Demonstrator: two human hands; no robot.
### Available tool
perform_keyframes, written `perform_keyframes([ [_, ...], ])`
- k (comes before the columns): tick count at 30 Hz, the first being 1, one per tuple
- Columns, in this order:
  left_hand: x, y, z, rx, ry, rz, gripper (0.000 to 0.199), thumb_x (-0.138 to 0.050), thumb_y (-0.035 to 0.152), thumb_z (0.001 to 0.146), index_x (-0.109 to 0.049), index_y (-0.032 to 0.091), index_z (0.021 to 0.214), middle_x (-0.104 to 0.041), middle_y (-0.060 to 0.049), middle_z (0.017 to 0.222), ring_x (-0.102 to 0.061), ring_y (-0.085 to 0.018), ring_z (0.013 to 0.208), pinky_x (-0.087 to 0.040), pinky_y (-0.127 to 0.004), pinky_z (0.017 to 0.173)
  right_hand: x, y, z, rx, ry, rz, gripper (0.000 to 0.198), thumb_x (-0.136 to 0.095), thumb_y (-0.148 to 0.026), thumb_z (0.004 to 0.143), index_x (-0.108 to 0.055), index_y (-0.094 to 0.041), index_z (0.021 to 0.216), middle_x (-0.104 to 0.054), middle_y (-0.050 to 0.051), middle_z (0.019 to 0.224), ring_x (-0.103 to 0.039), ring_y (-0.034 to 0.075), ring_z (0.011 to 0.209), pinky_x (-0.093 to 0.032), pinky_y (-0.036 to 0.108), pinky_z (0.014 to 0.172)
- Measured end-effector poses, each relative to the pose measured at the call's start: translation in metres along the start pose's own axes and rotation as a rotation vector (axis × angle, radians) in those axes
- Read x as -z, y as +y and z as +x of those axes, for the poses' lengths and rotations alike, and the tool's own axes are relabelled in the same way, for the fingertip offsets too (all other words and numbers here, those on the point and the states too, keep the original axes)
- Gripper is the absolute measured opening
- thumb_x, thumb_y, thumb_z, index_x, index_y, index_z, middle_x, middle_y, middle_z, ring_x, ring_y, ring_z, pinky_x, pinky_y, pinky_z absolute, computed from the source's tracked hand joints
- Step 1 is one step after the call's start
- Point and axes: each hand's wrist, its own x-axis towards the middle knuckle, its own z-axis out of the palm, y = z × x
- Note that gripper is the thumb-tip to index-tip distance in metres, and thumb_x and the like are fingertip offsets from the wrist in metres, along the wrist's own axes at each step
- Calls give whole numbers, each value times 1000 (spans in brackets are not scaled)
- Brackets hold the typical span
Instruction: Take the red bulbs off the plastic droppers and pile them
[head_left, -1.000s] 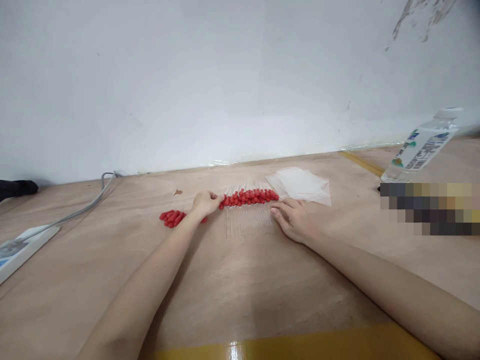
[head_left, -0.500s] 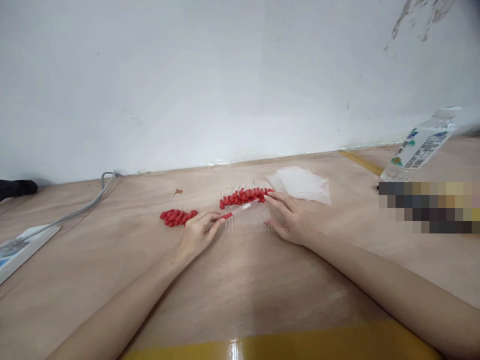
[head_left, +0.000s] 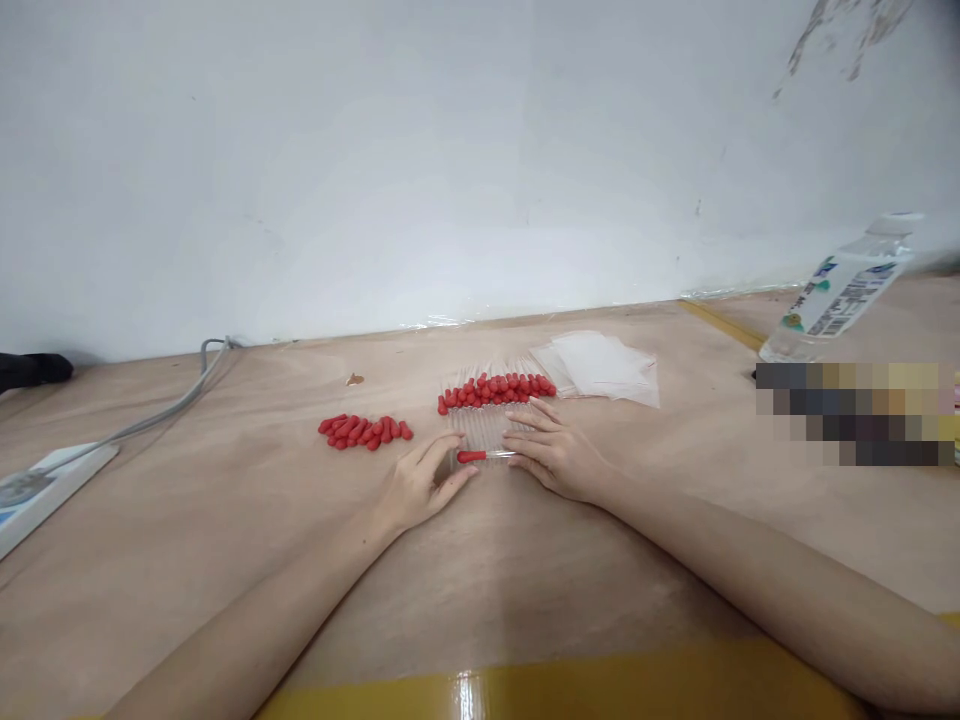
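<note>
A glass dropper with a red rubber bulb (head_left: 471, 456) lies crosswise between my two hands. My left hand (head_left: 424, 485) is open, thumb and fingers apart on either side of the bulb. The fingertips of my right hand (head_left: 559, 455) close on the dropper's clear tube, whose far end they hide. Behind them is a row of red-bulbed droppers (head_left: 499, 388), with clear glass tubes (head_left: 487, 425) lying side by side under my fingers. To the left, several loose red rubber bulbs (head_left: 364, 432) sit in a small pile.
Thin white sheets or bags (head_left: 600, 365) lie behind my right hand. A tilted clear bottle (head_left: 847, 290) and a blurred-out object (head_left: 855, 415) are at the right. A power strip (head_left: 56, 490) with a grey cable (head_left: 172, 405) is at the left, near the wall (head_left: 450, 180).
The dropper has gone from slanted to nearly level and come closer to me. My left fingers have opened off the bulb, and my right hand has moved left onto the tube.
</note>
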Motion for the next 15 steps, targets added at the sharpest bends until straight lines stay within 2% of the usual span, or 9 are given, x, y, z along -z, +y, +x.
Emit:
perform_keyframes([
  [2, -4, 3, 4, 9, -57, -24, 33, -62, 28, 76, -55, 15, 105, -61, -10, 108, -58, -20, 101, -50, -34, 87, 0, 0, 0, 10, 7, 25, 19, -49, -24, 86, -64, -19, 97, -69, 1, 91, -54, 20, 107, -35, 45, 101],
  [5, -11, 5, 8, -51, -122, -61, 23, -58, 25, 80, -59, 16, 101, -64, -8, 103, -57, -20, 103, -47, -36, 91, 1, -1, 0, 34, 9, 62, 19, -49, -24, 86, -64, -19, 97, -69, 1, 92, -55, 19, 106, -37, 43, 100],
  [9, -16, 5, 8, -81, -111, -72, 15, -55, 21, 82, -62, 17, 95, -68, -5, 93, -59, -18, 98, -48, -35, 90, 1, -3, 1, 5, -26, 78, 21, -49, -26, 86, -63, -18, 100, -68, 3, 97, -53, 21, 109, -36, 45, 100],
  [15, -15, 9, 8, -91, -65, -77, 19, -55, 22, 82, -61, 16, 98, -67, -7, 96, -60, -18, 97, -51, -34, 87, -3, -5, 1, 11, -52, 120, 24, -46, -27, 88, -61, -15, 103, -67, 4, 100, -51, 20, 112, -34, 44, 103],
])
